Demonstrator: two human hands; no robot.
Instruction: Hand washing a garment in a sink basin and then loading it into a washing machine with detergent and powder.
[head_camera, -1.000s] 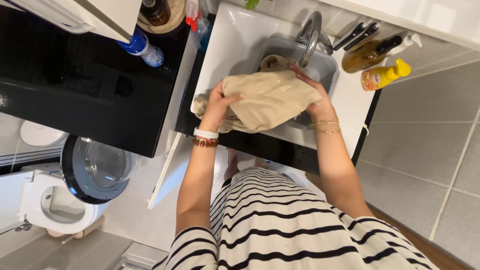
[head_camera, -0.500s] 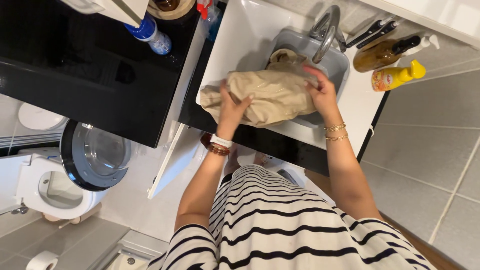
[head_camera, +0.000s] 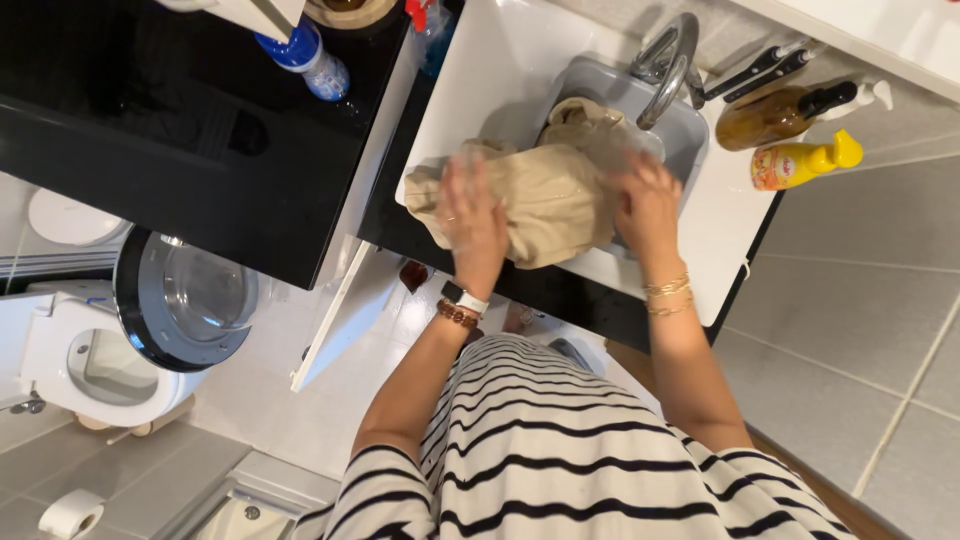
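Step in hand, as I read it: hand-washing a wet beige cloth (head_camera: 545, 195) in the grey basin (head_camera: 690, 130) set in the white sink (head_camera: 480, 70) under the tap (head_camera: 668, 60). Cloth drapes over the basin's near rim onto the sink edge. Left hand (head_camera: 472, 222) lies flat, fingers spread, pressing the cloth; right hand (head_camera: 648, 200) also presses down on it, neither closed around it. Next move likely calls for gathering the fabric into a firm two-hand grip.

Count: one cloth, one basin, one tap. On the counter: one amber pump bottle (head_camera: 770, 112), one yellow bottle (head_camera: 800, 160).
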